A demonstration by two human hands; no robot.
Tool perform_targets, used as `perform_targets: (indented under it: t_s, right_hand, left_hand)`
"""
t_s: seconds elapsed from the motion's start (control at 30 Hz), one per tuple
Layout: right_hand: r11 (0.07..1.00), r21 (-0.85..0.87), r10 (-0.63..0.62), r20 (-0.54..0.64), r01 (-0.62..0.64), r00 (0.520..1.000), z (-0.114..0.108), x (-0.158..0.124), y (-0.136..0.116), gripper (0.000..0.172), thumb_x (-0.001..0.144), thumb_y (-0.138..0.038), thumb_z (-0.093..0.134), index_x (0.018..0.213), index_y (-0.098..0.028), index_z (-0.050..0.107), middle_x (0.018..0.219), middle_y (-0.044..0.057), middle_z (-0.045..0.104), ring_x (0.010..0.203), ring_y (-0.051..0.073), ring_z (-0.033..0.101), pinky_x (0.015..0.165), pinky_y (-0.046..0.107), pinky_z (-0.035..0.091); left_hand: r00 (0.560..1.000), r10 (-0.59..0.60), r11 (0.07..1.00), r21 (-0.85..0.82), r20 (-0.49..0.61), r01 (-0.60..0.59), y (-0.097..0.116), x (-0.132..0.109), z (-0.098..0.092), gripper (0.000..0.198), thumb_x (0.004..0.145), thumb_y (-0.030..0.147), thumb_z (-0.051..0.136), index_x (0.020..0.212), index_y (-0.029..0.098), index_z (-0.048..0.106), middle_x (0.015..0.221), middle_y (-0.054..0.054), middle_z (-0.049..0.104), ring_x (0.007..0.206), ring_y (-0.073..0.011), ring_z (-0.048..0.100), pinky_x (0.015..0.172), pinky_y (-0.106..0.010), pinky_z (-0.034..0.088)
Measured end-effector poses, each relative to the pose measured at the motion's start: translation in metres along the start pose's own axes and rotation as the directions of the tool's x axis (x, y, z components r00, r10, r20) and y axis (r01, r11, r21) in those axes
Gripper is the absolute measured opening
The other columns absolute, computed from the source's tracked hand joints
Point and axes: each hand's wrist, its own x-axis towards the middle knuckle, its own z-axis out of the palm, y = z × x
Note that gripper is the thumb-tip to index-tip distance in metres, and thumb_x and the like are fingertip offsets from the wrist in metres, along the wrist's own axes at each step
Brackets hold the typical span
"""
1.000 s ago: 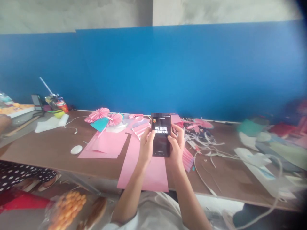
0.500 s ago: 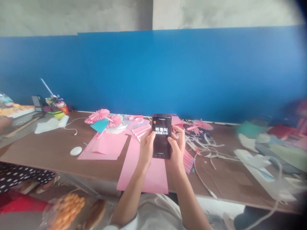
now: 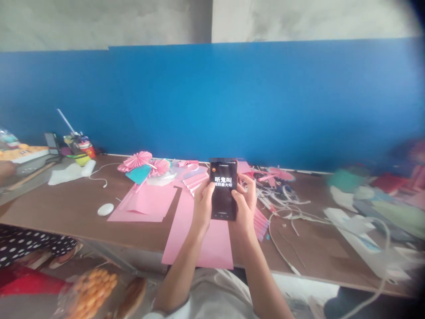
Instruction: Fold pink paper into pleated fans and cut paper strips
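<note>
**Room and bench.** One blue wall panel (image 3: 212, 102), flat and matt, fills the far side above a rough grey plaster wall (image 3: 99, 22). One long brown wooden work table (image 3: 59, 212) runs below it. Clock positions below are read from the phone, with 12 toward the wall.

**Paper.** One long pink paper sheet (image 3: 202, 246) lies at 6 o'clock, directly under the hands. One folded pink paper sheet (image 3: 142, 204) lies at 9 o'clock, just beside it.

**Hand-held item.** One black smartphone (image 3: 223, 190) sits at the centre of the scene, held above the long sheet, its lit screen showing white Chinese characters on black. The left hand (image 3: 202, 206) grips its left edge, fingers closed around it. The right hand (image 3: 245, 208) grips its right edge in the same closed hold. Both forearms (image 3: 262, 274) rise from the near side of the table.

**Nearby small items.** A tangle of white paper strips and cable (image 3: 282, 195) lies at 3 o'clock. A pleated pink paper strip (image 3: 260, 223) lies at 4 o'clock, close to the right hand. Two pink paper rosettes (image 3: 134, 160) and a teal paper square (image 3: 137, 174) sit at 10 o'clock. A white oval plastic object (image 3: 105, 209) lies at 9 o'clock, well apart from both hands.
</note>
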Motion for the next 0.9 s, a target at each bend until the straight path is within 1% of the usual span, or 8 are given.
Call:
perform_targets:
  t_s: [0.07,0.17,0.27,0.37,0.43,0.53,0.67,0.9]
  right_hand:
    - [1.000,-0.001,0.000,-0.001,0.000,1.000,0.000,0.000,0.000,0.040,0.086,-0.023,0.061,0.124,-0.029,0.051,0.104,0.003,0.070,0.088,0.021,0.068,0.078,0.036,0.053]
    - [1.000,-0.007,-0.002,-0.016,0.002,1.000,-0.001,0.001,0.000,0.039,0.086,-0.024,0.062,0.123,-0.028,0.051,0.101,0.002,0.068,0.085,0.021,0.067,0.077,0.036,0.053]
    - [1.000,-0.020,0.007,-0.051,-0.008,0.999,-0.003,0.002,-0.001,0.040,0.086,-0.024,0.061,0.124,-0.028,0.050,0.104,0.003,0.068,0.083,0.021,0.067,0.075,0.035,0.053]
    - [0.999,-0.029,0.021,-0.067,-0.023,0.998,-0.004,0.002,-0.002,0.041,0.085,-0.023,0.060,0.124,-0.029,0.050,0.107,0.003,0.069,0.082,0.020,0.067,0.073,0.034,0.052]
    - [0.999,-0.026,0.030,-0.062,-0.031,0.998,-0.003,0.002,-0.002,0.041,0.085,-0.023,0.060,0.124,-0.029,0.050,0.107,0.003,0.069,0.080,0.020,0.067,0.072,0.033,0.052]
    - [0.999,-0.010,0.035,-0.054,-0.036,0.998,-0.003,0.002,0.000,0.039,0.086,-0.024,0.061,0.124,-0.028,0.051,0.107,0.003,0.070,0.078,0.020,0.067,0.070,0.033,0.052]
    - [0.999,0.009,0.036,-0.065,-0.036,0.997,-0.005,0.002,0.002,0.039,0.085,-0.023,0.061,0.123,-0.028,0.052,0.104,0.003,0.070,0.078,0.019,0.066,0.070,0.033,0.052]
    - [0.999,-0.018,0.027,-0.130,-0.030,0.991,-0.003,0.001,-0.006,0.038,0.084,-0.022,0.059,0.121,-0.029,0.052,0.100,0.002,0.070,0.073,0.020,0.066,0.063,0.031,0.050]
  left_hand:
    - [1.000,0.012,1.000,0.014,0.012,-0.012,0.002,-0.001,-0.001,0.029,0.093,0.037,0.055,0.109,0.017,0.069,0.098,-0.005,0.074,0.085,-0.0205,0.068,0.074,-0.028,0.050]
    - [0.994,0.036,0.999,0.025,0.099,-0.038,0.006,-0.003,-0.002,0.028,0.090,0.027,0.054,0.112,0.018,0.068,0.101,-0.005,0.074,0.086,-0.0204,0.067,0.075,-0.027,0.049]
    - [0.985,0.025,0.999,0.028,0.174,-0.030,0.006,-0.004,-0.001,0.035,0.085,0.018,0.053,0.117,0.019,0.067,0.101,-0.004,0.074,0.087,-0.0202,0.067,0.072,-0.026,0.049]
    - [0.992,0.027,0.999,0.039,0.126,-0.032,0.003,-0.004,0.002,0.031,0.094,0.030,0.051,0.118,0.018,0.066,0.106,-0.007,0.073,0.094,-0.0226,0.067,0.077,-0.028,0.051]
    - [0.996,0.040,0.998,0.037,0.076,-0.043,0.001,-0.004,0.004,0.036,0.098,0.040,0.047,0.117,0.017,0.067,0.107,-0.008,0.073,0.097,-0.0238,0.067,0.081,-0.030,0.052]
    - [0.998,0.042,0.999,0.029,0.056,-0.044,0.000,-0.003,0.004,0.039,0.099,0.044,0.045,0.116,0.018,0.069,0.104,-0.008,0.074,0.096,-0.0237,0.067,0.083,-0.032,0.052]
    - [0.995,0.036,0.998,0.046,0.089,-0.040,0.004,-0.004,0.003,0.038,0.098,0.043,0.047,0.119,0.020,0.069,0.106,-0.007,0.074,0.098,-0.0245,0.068,0.085,-0.033,0.052]
    - [0.979,0.046,0.997,0.044,0.199,-0.055,0.009,-0.011,0.005,0.041,0.099,0.038,0.048,0.136,0.023,0.060,0.124,-0.008,0.069,0.114,-0.0268,0.064,0.093,-0.033,0.050]
